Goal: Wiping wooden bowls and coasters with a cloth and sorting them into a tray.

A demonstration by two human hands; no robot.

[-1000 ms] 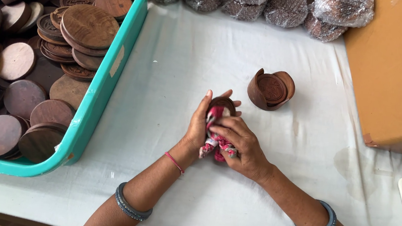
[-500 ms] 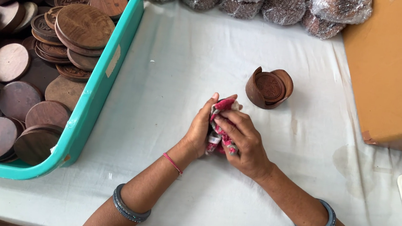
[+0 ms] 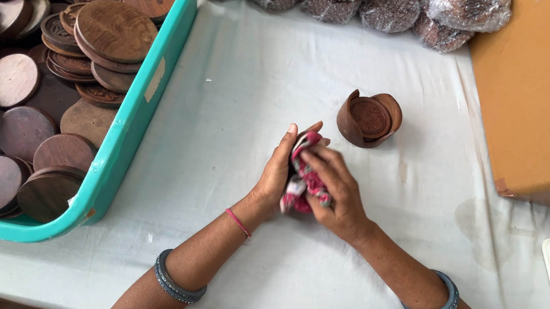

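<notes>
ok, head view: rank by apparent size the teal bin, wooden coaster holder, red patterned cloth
1. teal bin, though cropped by the frame.
2. wooden coaster holder.
3. red patterned cloth; bunched between both hands, so close to the holder, unsure.

Bare forearms wear grey-blue bangles (image 3: pixel 179 288) (plus a thin red wrist thread (image 3: pixel 238 223)).
</notes>
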